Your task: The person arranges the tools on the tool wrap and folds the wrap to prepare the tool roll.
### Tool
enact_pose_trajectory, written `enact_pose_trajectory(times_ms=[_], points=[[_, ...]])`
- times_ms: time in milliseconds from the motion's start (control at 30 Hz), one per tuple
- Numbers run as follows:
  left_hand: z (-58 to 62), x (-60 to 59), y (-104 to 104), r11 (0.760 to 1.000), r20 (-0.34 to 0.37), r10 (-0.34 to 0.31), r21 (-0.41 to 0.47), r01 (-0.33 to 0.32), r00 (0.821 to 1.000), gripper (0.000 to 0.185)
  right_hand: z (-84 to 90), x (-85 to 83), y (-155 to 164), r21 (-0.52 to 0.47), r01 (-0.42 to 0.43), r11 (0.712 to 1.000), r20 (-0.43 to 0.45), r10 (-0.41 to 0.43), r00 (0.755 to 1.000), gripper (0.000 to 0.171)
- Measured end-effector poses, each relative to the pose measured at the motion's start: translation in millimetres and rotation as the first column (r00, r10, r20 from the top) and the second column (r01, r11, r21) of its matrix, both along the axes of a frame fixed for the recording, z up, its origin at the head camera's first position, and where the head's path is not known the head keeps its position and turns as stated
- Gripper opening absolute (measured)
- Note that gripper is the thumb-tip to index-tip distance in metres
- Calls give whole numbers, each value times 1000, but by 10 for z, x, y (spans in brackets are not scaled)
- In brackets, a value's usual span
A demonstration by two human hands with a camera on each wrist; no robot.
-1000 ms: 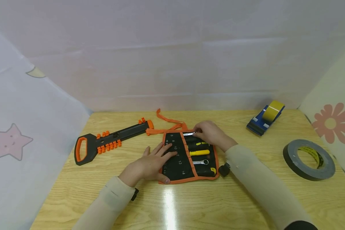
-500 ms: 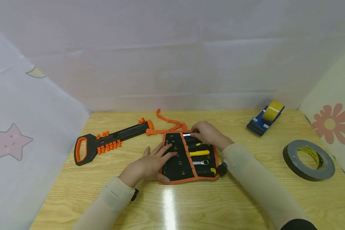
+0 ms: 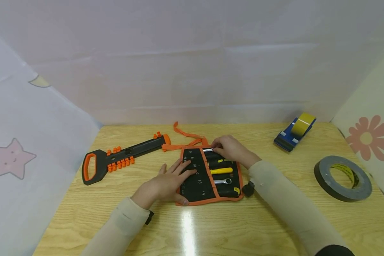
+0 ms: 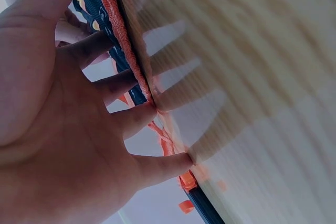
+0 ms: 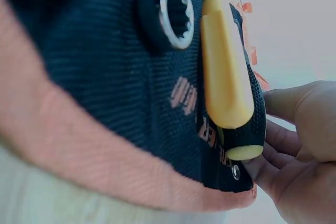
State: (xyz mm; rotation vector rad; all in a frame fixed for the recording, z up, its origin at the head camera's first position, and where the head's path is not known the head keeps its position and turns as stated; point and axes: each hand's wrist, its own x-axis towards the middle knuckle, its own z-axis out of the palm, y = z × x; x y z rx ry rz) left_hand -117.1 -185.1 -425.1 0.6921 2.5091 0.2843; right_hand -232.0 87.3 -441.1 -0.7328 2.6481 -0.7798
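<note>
A black tool roll (image 3: 196, 185) with orange trim lies open on the wooden table (image 3: 211, 231). My left hand (image 3: 171, 179) rests flat on its left half, fingers straight over the numbered pockets; the left wrist view shows the left hand (image 4: 63, 129) lying along the roll's orange edge (image 4: 123, 51). My right hand (image 3: 228, 149) pinches a silver wrench (image 3: 208, 150) at the roll's far edge. A yellow-handled tool (image 3: 222, 170) and a ring wrench (image 3: 224, 181) sit in the pockets. The right wrist view shows the yellow handle (image 5: 226, 66), the ring wrench (image 5: 176, 3) and my right hand's fingers (image 5: 299, 129).
A black and orange hand saw (image 3: 121, 160) lies left of the roll. The roll's orange ties (image 3: 185, 137) trail behind it. A blue tape dispenser (image 3: 294, 137) stands at the back right, and a black tape roll (image 3: 342, 177) lies near the right edge. Fabric walls surround the table.
My right hand has moved a little to the left with the silver wrench. My left hand has stayed flat on the roll.
</note>
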Motion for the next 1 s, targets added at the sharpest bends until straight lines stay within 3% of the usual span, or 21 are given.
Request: enact_pose_trajectory(times_ms=[233,500,800,1000], points=[[-34,-5,16,999,3,-30,22,30,1000,106,-73,103,211,-43,14,999,-13,-15,1000,29],[-21,40,-6,999,-10,-8,53,8,1000,106,-40,284,474,-126,69,990,-75,-79,994,32],[7,187,-157,986,-125,-51,154,70,991,98,41,732,762,-235,94,967,-91,-118,989,25],[17,282,-215,975,-206,-73,190,114,976,76,4,1056,849,-306,76,949,-47,-94,994,22]])
